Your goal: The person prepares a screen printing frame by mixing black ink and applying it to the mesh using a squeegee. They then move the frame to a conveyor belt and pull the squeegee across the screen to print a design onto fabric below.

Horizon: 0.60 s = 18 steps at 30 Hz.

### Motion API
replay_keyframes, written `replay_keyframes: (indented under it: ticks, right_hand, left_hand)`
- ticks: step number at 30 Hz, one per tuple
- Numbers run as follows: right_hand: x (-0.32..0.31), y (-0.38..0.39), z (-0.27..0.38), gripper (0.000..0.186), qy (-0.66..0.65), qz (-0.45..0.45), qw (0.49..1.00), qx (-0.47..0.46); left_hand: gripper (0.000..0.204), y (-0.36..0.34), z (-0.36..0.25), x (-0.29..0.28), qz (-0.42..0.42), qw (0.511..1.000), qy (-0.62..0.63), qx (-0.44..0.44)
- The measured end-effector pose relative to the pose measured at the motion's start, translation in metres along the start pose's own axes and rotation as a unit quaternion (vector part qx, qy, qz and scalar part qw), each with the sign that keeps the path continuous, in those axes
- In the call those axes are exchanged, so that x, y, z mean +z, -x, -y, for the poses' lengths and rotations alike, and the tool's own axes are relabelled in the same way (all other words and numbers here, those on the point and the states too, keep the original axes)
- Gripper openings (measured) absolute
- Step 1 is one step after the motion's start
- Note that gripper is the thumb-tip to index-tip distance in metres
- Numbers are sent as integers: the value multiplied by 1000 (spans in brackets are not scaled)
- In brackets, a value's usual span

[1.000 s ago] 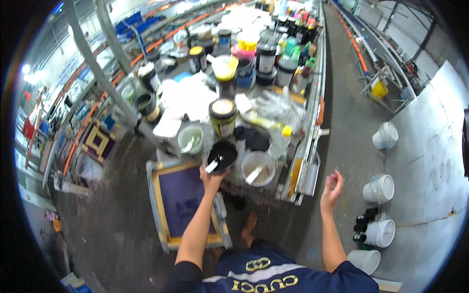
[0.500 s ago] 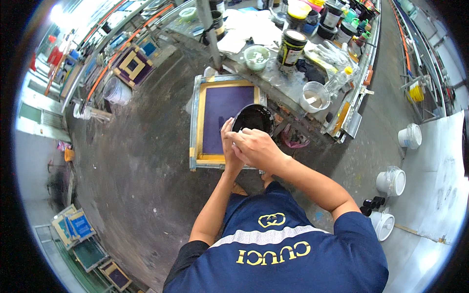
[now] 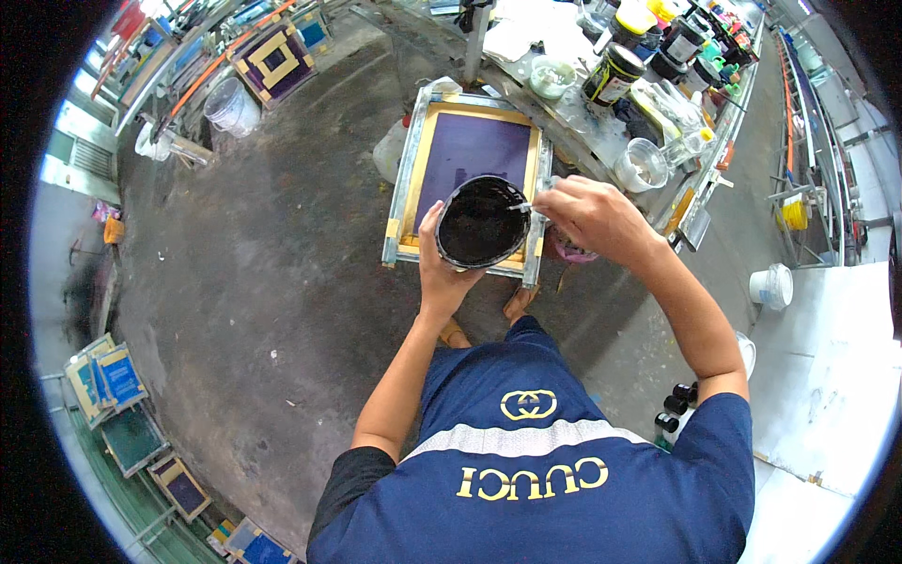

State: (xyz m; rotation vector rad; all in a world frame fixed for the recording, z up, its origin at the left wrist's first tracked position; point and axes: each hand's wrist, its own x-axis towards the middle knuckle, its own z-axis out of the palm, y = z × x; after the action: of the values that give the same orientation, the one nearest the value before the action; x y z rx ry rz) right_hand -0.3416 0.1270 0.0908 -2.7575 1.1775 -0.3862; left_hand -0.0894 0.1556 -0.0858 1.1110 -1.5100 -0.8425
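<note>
My left hand (image 3: 447,273) is wrapped round the left side and underside of a round tub (image 3: 481,224), its dark, inky inside facing up. At the tub's right rim, my right hand (image 3: 597,216) pinches a thin, pale stick (image 3: 522,208); its tip rests by the tub's edge. Whether the stick carries ink I cannot make out. Below the tub stands a screen-printing frame (image 3: 474,141) with purple mesh and yellow tape along its border, partly covered by the tub.
Ahead on the right, a cluttered workbench (image 3: 587,127) bears a black jar (image 3: 613,75), a pale green bowl (image 3: 552,77) and a clear cup (image 3: 641,165). More frames (image 3: 272,58) lean at the far left. White buckets (image 3: 772,287) stand along the right side.
My right hand has moved right, away from my left hand, to the tub's right rim. The tub's dark inside shows more fully, and the whole view has shifted.
</note>
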Motion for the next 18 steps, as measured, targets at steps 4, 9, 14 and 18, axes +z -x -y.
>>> replay_keyframes:
  ticks: [4,9,14,18]
  right_hand:
    - [2,5,20,23,-32,34,998,-48]
    - [9,-7,-5,30,-34,-65,997,-20]
    - [-19,19,-9,20,-119,39,992,-9]
    - [-13,28,-34,23,-85,-66,994,-33]
  left_hand:
    - [111,-3,-5,1,20,999,36,-9]
    - [109,-8,-19,13,20,999,46,-5]
    - [110,-7,-10,30,16,997,72,-11]
    - [110,-11,-28,63,46,996,59,38]
